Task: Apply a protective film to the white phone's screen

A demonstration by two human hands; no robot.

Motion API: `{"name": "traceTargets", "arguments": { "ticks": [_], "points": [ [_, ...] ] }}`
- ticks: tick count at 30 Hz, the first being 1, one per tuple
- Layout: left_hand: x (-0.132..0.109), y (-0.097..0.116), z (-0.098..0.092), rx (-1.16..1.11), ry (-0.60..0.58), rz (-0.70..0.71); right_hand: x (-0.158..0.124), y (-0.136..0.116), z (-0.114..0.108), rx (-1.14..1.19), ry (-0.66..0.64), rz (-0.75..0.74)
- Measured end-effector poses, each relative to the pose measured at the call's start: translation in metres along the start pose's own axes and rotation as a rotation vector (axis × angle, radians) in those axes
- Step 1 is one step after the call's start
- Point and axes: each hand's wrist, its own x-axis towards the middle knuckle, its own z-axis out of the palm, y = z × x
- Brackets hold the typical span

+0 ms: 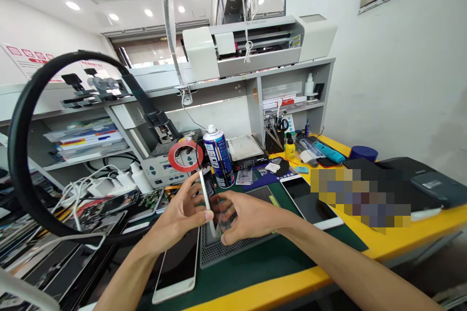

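Observation:
My left hand (180, 214) grips a thin white phone frame (206, 199) by its edge and holds it upright on its side above a grey perforated mat (237, 243). My right hand (248, 216) is closed on a dark transparent screen panel (221, 214) that it holds against the frame, fingers curled under it. Both hands meet over the mat, in front of a blue and white spray can (218, 155) and a red tape roll (185, 154).
A white phone (175, 272) lies face up at the front left and a white tablet (310, 201) to the right. A black ring lamp (22, 155) arcs over the left side. Phone parts, chargers and cables crowd the left; shelves and a cutting machine (255, 41) stand behind.

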Motion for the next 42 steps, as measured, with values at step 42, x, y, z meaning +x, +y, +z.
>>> {"name": "traceTargets", "arguments": {
  "ticks": [42],
  "points": [
    [0.0, 0.005, -0.008, 0.004, 0.019, 0.004, 0.002, 0.004, -0.001, 0.0, 0.011, 0.019]
  ]
}}
